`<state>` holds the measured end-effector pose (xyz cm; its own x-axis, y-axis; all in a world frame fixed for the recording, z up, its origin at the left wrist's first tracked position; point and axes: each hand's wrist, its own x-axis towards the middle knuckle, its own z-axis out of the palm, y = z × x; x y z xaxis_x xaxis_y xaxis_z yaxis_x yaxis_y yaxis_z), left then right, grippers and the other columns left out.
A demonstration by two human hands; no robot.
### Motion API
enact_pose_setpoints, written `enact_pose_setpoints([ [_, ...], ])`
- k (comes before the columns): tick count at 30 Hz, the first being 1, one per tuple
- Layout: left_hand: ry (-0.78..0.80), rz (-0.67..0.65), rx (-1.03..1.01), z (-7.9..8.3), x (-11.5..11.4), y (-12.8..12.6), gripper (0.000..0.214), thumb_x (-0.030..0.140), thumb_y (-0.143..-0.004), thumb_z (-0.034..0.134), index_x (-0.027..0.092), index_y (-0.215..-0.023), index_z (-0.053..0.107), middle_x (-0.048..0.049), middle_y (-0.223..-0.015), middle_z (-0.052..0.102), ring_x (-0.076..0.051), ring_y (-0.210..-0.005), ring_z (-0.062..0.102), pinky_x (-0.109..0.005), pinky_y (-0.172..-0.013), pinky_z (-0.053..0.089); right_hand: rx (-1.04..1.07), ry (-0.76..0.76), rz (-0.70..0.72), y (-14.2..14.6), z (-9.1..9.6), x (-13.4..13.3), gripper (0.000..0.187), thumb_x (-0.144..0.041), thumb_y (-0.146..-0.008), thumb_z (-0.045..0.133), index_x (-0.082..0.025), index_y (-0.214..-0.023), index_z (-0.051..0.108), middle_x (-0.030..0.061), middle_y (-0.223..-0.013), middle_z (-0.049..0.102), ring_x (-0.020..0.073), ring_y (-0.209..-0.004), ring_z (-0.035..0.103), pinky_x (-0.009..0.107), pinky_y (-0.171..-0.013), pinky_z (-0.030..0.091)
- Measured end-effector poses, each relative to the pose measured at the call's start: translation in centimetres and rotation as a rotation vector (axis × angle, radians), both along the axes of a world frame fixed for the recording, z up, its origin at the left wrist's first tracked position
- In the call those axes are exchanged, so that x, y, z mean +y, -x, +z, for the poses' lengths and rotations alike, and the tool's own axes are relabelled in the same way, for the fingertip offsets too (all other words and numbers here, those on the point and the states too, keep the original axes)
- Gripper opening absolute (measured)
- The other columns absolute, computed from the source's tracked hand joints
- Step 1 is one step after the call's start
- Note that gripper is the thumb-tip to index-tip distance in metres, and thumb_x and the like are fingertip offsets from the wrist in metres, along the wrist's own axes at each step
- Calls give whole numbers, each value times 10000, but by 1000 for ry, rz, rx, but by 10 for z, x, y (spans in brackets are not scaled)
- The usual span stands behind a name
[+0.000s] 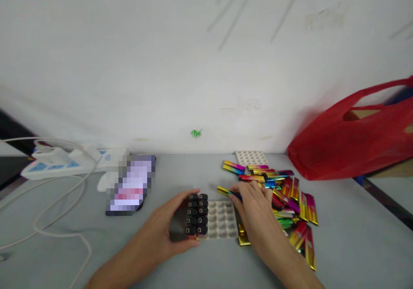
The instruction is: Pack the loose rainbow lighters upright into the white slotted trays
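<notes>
A white tray of small pockets [222, 220] lies on the table in front of me. Two columns of black-topped pieces [197, 215], each top showing a small ring, stand upright in its left part; the pockets further right hold nothing. My left hand [171, 220] grips the tray's left end, fingers at the far side and thumb at the near side. Above the tray's far right corner, my right hand [253, 203] pinches a slim shiny yellow-and-blue case [223, 191]. Beside and partly under that hand spreads a pile of similar shiny multicoloured cases [292, 188].
Another white pocketed tray [251, 157] lies against the wall. A red bag [348, 138] stands at the back right. Towards the left are a phone [132, 186], a power strip [64, 164] and loose white cables [58, 234].
</notes>
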<state>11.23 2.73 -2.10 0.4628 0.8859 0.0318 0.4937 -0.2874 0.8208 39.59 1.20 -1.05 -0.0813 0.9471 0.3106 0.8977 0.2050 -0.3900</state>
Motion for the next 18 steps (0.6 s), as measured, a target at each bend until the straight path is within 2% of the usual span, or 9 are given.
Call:
enact_pose_setpoints([
  [2,12,0,10,3,0,-1,916,327,-816,951,341,-1624,520,-104,-1598,662,-386,-1453,651,-579,-1276,502,157,14,29,3,11,-4,134,-233,-1133,589,-248,-1128,723,65,-1096,772,300,-1058,656,454,-956,401],
  [5,4,7,12,6,-1,-2,914,315,-803,956,342,-1611,530,-94,-1592,669,-376,-1446,660,-560,-1273,509,474,66,25,6,25,-9,139,-346,-1118,637,-253,-1136,738,60,-1115,751,282,-1048,649,412,-939,435],
  [7,-4,6,20,7,-1,-2,910,306,-793,957,334,-1600,538,-95,-1579,680,-374,-1434,670,-551,-1274,509,633,110,2,6,30,-9,208,-431,-1076,702,-239,-1004,737,39,-983,719,257,-937,634,377,-863,441],
  [9,-12,5,22,7,-1,-2,899,314,-802,950,331,-1600,536,-96,-1573,686,-372,-1429,675,-545,-1269,515,747,146,-8,5,30,-7,347,-503,-1031,752,-233,-832,666,2,-825,623,224,-818,573,355,-794,418],
  [11,-16,-2,25,8,-2,-2,894,324,-817,939,335,-1608,521,-94,-1586,675,-368,-1442,665,-543,-1270,514,860,177,0,6,29,-6,429,-559,-1011,764,-232,-780,608,-15,-794,559,204,-792,529,341,-770,402],
  [15,-17,-12,61,8,-3,-2,910,312,-824,932,321,-1624,498,-113,-1623,640,-379,-1484,628,-567,-1293,483,1133,305,50,11,31,-10,406,-622,-1020,730,-231,-941,658,14,-916,645,206,-857,587,326,-779,458],
  [18,-27,-8,68,7,-3,-1,938,314,-825,937,326,-1641,475,-114,-1643,620,-383,-1501,612,-573,-1304,466,1324,486,175,16,32,-13,384,-625,-1059,674,-245,-1110,649,-19,-800,626,170,-683,565,285,-625,436],
])
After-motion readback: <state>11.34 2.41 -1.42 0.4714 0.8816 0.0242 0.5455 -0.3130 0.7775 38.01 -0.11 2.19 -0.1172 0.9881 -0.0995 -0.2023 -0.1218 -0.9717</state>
